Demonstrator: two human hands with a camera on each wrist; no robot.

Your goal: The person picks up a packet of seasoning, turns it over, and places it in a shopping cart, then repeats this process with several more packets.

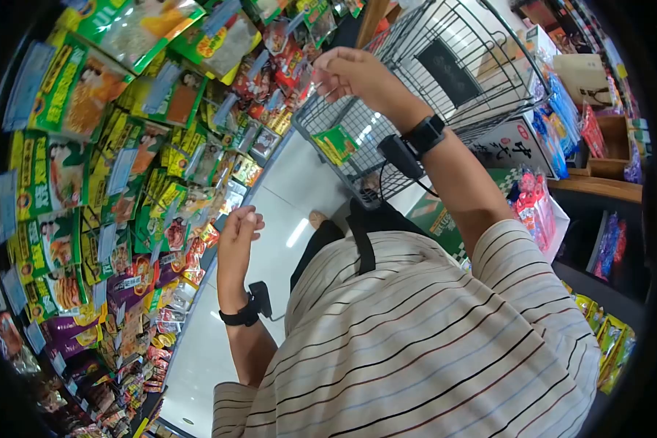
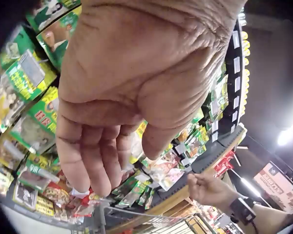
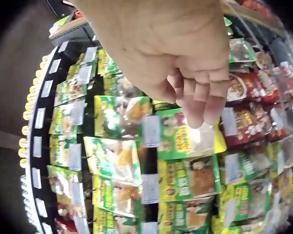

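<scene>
In the head view the left hand (image 1: 237, 237) hangs beside the hanging packets with its fingers loosely bent and nothing in them. Seen close in the left wrist view, that hand (image 2: 122, 97) covers part of the rack. The right hand (image 1: 350, 73) is raised over the cart's near end, its fingers loosely curled and empty. In the right wrist view the right hand (image 3: 180, 63) hangs in front of a green and yellow packet (image 3: 185, 139); whether its fingertips touch it I cannot tell. A green packet (image 1: 334, 144) lies in the wire cart (image 1: 409, 80).
Rows of hanging food packets (image 1: 55, 168) with price tags (image 1: 6, 204) fill the left side. Boxes (image 1: 511, 142) and bagged goods (image 1: 533, 201) stand right of the cart. Pale tiled floor (image 1: 274, 212) shows between the rack and the person.
</scene>
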